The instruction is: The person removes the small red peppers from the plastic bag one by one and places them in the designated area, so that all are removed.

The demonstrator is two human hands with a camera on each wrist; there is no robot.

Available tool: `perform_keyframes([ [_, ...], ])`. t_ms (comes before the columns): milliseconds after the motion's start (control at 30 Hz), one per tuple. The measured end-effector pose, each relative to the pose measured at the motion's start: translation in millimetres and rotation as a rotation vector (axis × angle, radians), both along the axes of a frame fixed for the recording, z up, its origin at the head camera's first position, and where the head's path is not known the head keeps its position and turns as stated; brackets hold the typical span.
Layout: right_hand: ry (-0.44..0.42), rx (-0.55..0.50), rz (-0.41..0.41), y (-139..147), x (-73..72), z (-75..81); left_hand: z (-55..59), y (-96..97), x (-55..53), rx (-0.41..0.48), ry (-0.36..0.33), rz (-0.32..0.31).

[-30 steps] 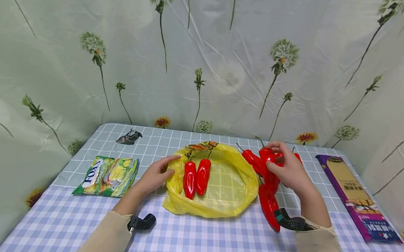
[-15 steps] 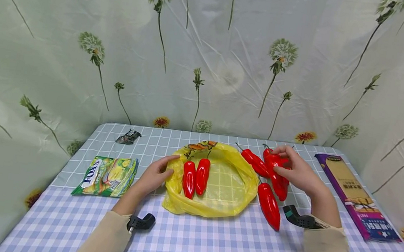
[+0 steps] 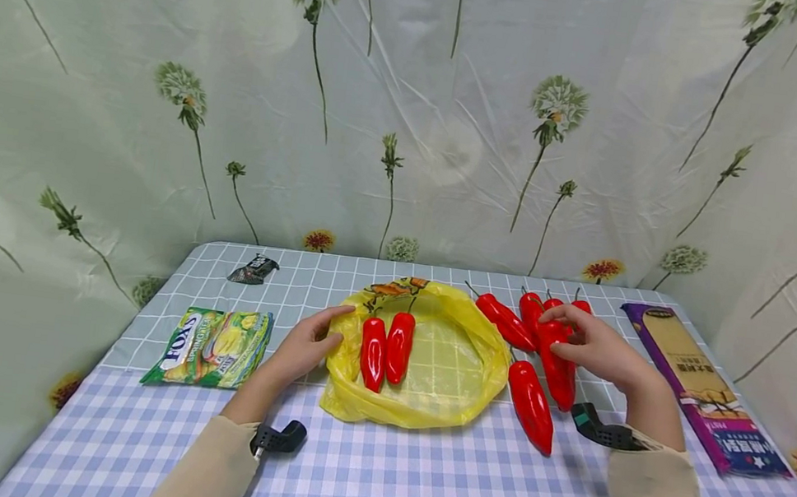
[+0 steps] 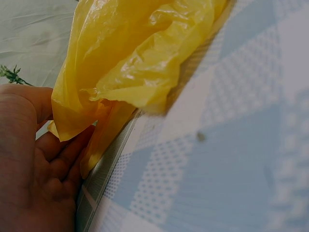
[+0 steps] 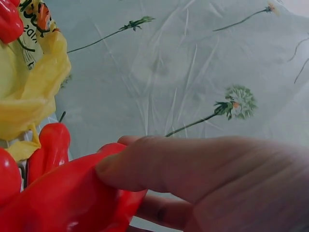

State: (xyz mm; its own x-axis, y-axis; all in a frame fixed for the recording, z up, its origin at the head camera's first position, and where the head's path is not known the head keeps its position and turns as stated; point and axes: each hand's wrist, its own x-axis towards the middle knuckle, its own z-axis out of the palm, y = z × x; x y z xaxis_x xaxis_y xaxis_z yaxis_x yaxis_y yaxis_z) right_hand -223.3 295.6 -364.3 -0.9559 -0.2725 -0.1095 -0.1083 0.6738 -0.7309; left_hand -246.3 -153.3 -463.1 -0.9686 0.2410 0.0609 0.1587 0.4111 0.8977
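Note:
Red chili peppers lie in the head view, two of them (image 3: 372, 355) inside an opened yellow plastic bag (image 3: 415, 418). At the bag's left rim my left hand (image 3: 301, 350) holds the plastic; in the left wrist view the bag (image 4: 130, 63) passes between thumb and curled fingers. To the right of the bag my right hand (image 3: 605, 353) pinches the upper part of a red chili pepper (image 3: 557, 372). In the right wrist view the thumb presses on that pepper (image 5: 67, 198), whose far side is hidden. Several more peppers (image 3: 506, 321) lie around it, partly covered by the hand.
One pepper (image 3: 531, 407) lies apart, nearer the front, against the bag's right side. A green candy bag (image 3: 210, 347) and a small black wrapper (image 3: 254, 270) are on the left. A purple pasta packet (image 3: 705, 390) lies at the right table edge.
My right hand has shifted right and a little nearer, with the pepper it pinches. More of the peppers behind it show now. The left hand and the bag stay where they were.

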Motion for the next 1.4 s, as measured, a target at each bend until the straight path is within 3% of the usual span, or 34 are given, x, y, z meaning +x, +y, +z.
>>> perform_keyframes([
  [400, -0.080, 0.000, 0.007, 8, -3.1, -7.0, -0.3, 0.9, -0.5, 0.001, -0.006, 0.000],
  [1000, -0.125, 0.014, -0.035, 12, -2.4, -11.7, -0.4, -0.6, -0.4, 0.009, 0.001, -0.016],
  [1400, -0.155, 0.035, -0.005, 16, -4.3, -18.0, -0.6, -0.6, -0.7, 0.011, 0.001, -0.017],
])
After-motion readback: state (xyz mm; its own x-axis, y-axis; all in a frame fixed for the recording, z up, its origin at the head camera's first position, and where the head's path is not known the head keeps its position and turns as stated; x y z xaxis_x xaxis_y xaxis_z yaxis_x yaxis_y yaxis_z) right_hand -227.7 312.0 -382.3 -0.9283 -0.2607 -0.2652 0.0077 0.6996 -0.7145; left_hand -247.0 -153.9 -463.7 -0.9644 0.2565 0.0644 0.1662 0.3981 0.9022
